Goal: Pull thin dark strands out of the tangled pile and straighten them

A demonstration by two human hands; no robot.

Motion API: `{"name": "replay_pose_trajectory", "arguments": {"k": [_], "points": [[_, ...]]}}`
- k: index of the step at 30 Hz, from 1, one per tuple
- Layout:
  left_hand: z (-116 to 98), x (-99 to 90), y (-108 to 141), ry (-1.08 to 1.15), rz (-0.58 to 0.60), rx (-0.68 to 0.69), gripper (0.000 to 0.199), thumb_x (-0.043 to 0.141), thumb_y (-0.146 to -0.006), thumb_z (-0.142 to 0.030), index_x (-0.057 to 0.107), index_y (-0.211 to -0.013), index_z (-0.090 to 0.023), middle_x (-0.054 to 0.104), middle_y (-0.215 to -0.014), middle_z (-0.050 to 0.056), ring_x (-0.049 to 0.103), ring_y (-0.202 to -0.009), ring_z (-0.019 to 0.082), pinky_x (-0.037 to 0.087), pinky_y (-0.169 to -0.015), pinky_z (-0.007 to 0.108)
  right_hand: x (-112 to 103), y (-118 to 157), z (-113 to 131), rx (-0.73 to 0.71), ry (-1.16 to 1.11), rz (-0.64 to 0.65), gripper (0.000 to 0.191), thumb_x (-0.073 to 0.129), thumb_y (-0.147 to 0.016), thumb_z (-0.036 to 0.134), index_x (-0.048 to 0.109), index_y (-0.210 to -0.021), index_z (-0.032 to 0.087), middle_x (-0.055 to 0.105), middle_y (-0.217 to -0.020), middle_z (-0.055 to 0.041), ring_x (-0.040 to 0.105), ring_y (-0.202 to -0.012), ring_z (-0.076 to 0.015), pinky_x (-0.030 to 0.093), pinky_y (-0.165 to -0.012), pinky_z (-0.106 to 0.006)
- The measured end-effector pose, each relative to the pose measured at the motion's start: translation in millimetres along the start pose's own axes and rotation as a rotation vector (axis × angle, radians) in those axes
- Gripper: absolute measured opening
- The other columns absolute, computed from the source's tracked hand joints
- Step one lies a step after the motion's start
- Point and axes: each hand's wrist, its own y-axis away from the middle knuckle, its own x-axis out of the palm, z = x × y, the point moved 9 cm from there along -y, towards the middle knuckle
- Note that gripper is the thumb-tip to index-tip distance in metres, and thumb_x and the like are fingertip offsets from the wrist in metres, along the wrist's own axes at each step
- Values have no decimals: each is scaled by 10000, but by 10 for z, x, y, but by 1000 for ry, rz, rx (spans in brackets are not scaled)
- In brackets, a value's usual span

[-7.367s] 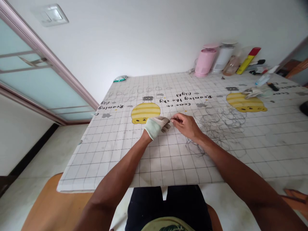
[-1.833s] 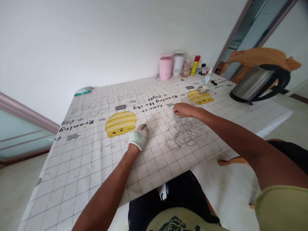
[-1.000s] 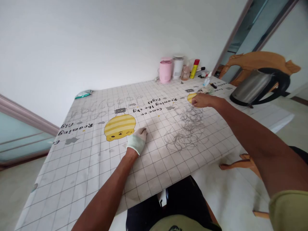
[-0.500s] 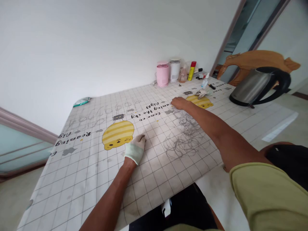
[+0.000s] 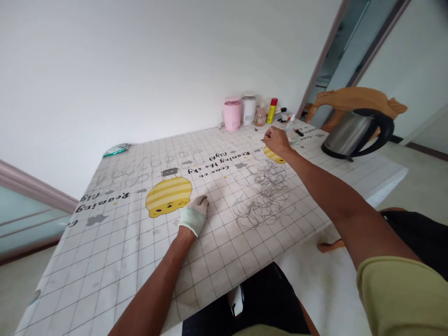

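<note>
A kettle (image 5: 346, 135) stands at the table's (image 5: 217, 256) far right, its steel wall hiding any contents. By the wall stand a pink canister (image 5: 233, 115), a white canister (image 5: 249, 112), a pinkish bottle (image 5: 260, 117) and a yellow can (image 5: 271, 112). The dark loops (image 5: 261, 207) lie tangled between the hands. The right hand (image 5: 275, 140) is narrowed, fingertips together; whether it pinches a loop, I cannot tell. The gloved left hand (image 5: 194, 213) rests half-curled on the table.

Right hand (image 5: 276, 140) outstretched, left (image 5: 194, 214) curled
</note>
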Motion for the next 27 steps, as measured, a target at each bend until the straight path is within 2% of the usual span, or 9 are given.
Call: {"name": "replay_pose_trajectory", "arguments": {"k": [4,8,10,12,14,17,21,24,27], "points": [[-37,-44,12,73,-20,-2,341,507,-968,-332,764,-1186,-280,798,-1158,40,721,-1121,256,515,-1020,360,-208,131,157,99,-202,-82,236,547,-911,203,709,-1068,134,760,-955,-124,714,-867,-242,569,-730,-312],[-97,-225,77,136,-135,6,345,526,-976,-374,745,-1220,-266,790,-1178,37,725,-1114,228,506,-1035,329,-54,437,607,152,-451,99,152,605,-881,224,692,-982,151,744,-809,-95,684,-615,-200,519,-536,-280],[-149,-348,138,183,-198,15,369,535,-979,-406,737,-1245,-248,793,-1152,40,736,-1067,216,510,-1029,318,56,668,928,99,-449,219,112,616,-869,227,689,-933,172,740,-760,-81,653,-558,-193,493,-513,-288],[-196,-458,198,268,-233,16,404,538,-980,-427,721,-1277,-224,792,-1125,39,749,-939,195,538,-970,304,125,919,1268,-9,-418,293,88,615,-858,218,686,-905,197,745,-763,-71,671,-613,-204,502,-554,-298],[-241,-552,238,368,-242,23,436,536,-980,-437,699,-1311,-204,785,-1137,35,736,-810,167,560,-895,288,167,1165,1597,-157,-368,334,65,622,-841,205,680,-867,220,757,-814,-62,694,-713,-213,518,-629,-307],[-270,-643,241,439,-217,18,457,544,-975,-440,684,-1343,-207,777,-1163,29,717,-759,152,567,-834,273,273,1492,1966,-328,-352,424,63,613,-838,199,659,-832,242,754,-854,-34,687,-769,-198,512,-671,-299],[-229,-664,172,363,-147,-17,446,550,-969,-407,683,-1358,-234,783,-1150,15,718,-767,167,564,-844,293,444,1735,2159,-377,-454,551,54,622,-866,232,666,-838,246,731,-816,-17,660,-722,-178,495,-621,-286],[-193,-703,123,225,-172,-18,410,570,-959,-374,706,-1326,-253,772,-1209,16,721,-1004,223,532,-960,319,537,1804,2164,-309,-601,636,46,643,-880,261,672,-857,233,710,-782,-21,632,-652,-163,474,-549,-276],[-229,-769,106,80,-260,51,401,609,-955,-380,704,-1330,-272,734,-1304,26,644,-1219,256,484,-1044,335,580,1861,2178,-251,-760,727,45,672,-877,255,678,-869,211,662,-700,-15,585,-582,-141,454,-501,-263]]}}
